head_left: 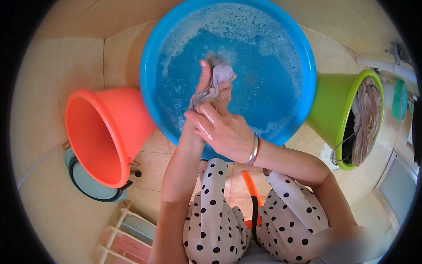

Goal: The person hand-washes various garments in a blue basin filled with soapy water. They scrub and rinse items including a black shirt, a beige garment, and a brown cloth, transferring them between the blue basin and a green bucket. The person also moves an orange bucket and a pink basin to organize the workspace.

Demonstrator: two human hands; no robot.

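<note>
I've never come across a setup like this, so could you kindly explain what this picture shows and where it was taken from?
There is no machine here, only a person's bare hands. A wide fisheye camera on the person's head looks down, so straight edges bend near the rim. Below the hands is a blue basin of sudsy water. A wet cloth lies bunched across the left hand; the right hand closes over its near end, by the left wrist. How firmly the left fingers grip is hard to tell. An orange-red bucket is on the left, a green bucket holding fabric on the right.
</note>
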